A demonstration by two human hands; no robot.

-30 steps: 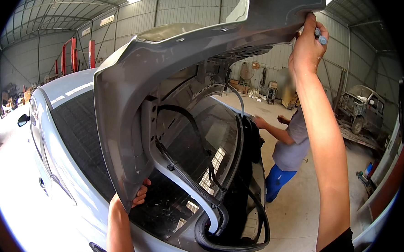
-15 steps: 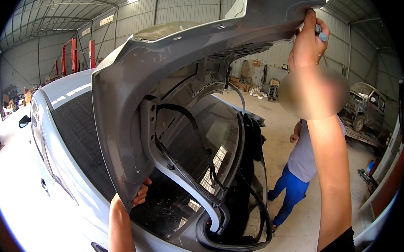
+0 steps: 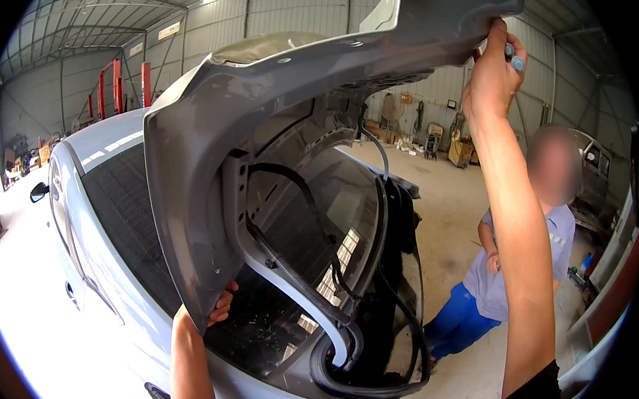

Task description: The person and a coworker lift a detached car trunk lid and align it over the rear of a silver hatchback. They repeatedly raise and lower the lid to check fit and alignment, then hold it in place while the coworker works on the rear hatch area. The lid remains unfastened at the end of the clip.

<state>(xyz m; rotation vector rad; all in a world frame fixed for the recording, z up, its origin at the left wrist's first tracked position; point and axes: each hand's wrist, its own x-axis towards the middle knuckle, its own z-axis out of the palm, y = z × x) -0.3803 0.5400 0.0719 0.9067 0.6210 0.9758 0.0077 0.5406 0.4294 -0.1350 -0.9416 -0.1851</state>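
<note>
A raised grey trunk lid [image 3: 187,156] of a light-coloured car arches in front of me, its inner side toward me. My left hand [image 3: 221,311] has its fingers wrapped round the lid's lower left edge. High on the right, my right hand [image 3: 492,78] grips the lid's edge between thumb and fingers. Two small rods with rounded blue-grey ends [image 3: 518,64] also stick out of that hand; their kind is unclear. Below the lid, a curved hinge arm [image 3: 290,291] carries a ribbed black wiring sleeve [image 3: 283,259] down into the trunk opening.
Black rubber seal [image 3: 373,397] rims the trunk opening. The rear window [image 3: 269,332] lies beneath the lid. A person in a grey shirt [image 3: 493,270] and blue trousers stands to the right, behind my right forearm. Red lift posts [image 3: 117,89] rise at the far left.
The other person has come closer and shifted to the right. My right hand and the lid's upper right part have moved slightly right and down. My left hand keeps its hold.
</note>
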